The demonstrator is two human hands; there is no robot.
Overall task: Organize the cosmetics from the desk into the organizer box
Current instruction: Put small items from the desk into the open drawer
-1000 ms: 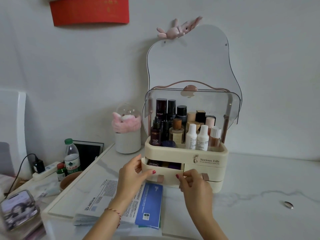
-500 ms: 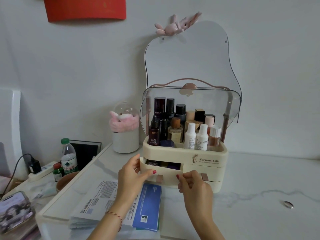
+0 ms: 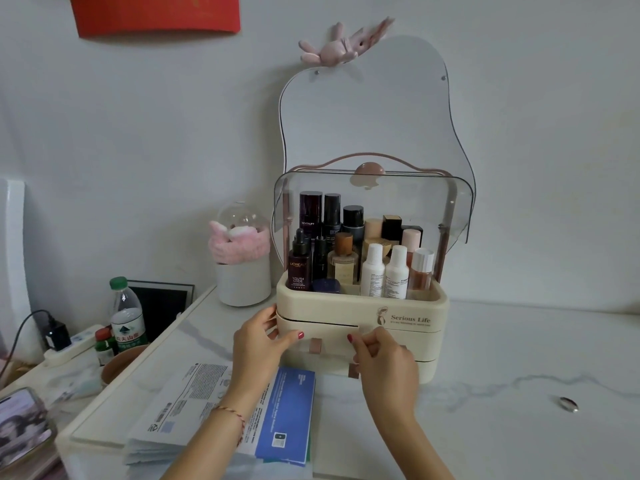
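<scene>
The cream organizer box stands on the white desk with its clear lid raised. Several cosmetic bottles fill its top tray. The upper left drawer is almost fully in, with only a thin dark gap along its top. My left hand holds the drawer's left end, thumb on the front and fingers round the corner. My right hand holds its right end with curled fingers and the thumb on the front.
Printed leaflets, one of them blue, lie in front of the box under my left forearm. A white cup with a pink headband stands left of the box. A water bottle and phone are far left. A small silver object lies right.
The upper left drawer, open enough to show its contents before, has slid back into the box. Both hands moved forward with it.
</scene>
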